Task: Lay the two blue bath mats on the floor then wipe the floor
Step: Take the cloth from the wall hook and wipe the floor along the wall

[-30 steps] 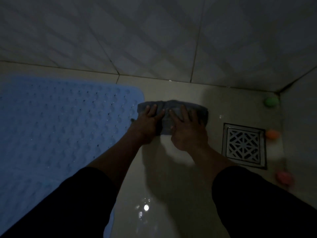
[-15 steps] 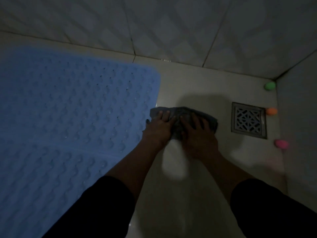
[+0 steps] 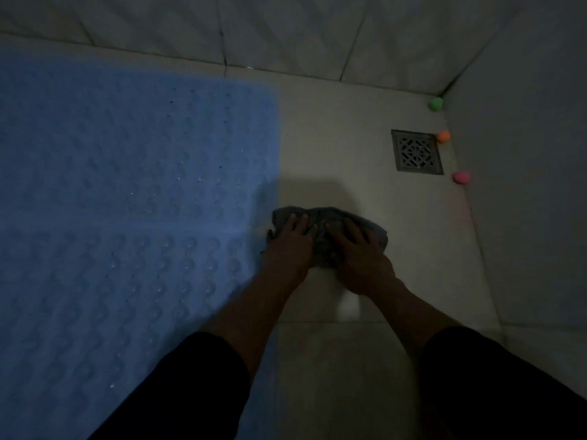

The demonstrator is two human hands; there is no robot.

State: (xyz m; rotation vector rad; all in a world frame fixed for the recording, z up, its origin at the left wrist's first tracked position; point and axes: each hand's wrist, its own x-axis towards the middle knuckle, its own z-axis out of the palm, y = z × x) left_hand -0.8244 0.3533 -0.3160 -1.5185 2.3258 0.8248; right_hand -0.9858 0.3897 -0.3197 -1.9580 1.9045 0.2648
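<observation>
Head view: a dim bathroom corner, seen from above, a person bent over the floor (image 3: 365,360).
Cloth (image 3: 330,227): a grey rag, bunched and soft, pinned to the tile just beside the right edge of the mats.
Left hand (image 3: 290,239): fingers spread flat, pressing down on the rag's left half, not curled round it.
Right hand (image 3: 355,252): fingers likewise splayed on the right half; palms do the work.
Mats (image 3: 127,201): blue and studded, lying flat over the left of the frame; a faint seam across the middle suggests two laid end to end, though the light is too poor to be sure.
Handling: the rag looks light and limp, likely damp, and should slide easily under flat palms; a hold across its middle with both hands seems best, since its loose corners may fold under.
Floor finish: glossy tile, probably slick when wet.
Drain (image 3: 416,153): a square metal grate, well apart to the upper right; its bars could snag the rag.
Balls: green (image 3: 435,104), orange (image 3: 443,136) and pink (image 3: 461,177), lined along the right wall near the drain, in the way of any wipe into that corner.
Mat edge: close on the left, liable to lift if the rag catches it.
</observation>
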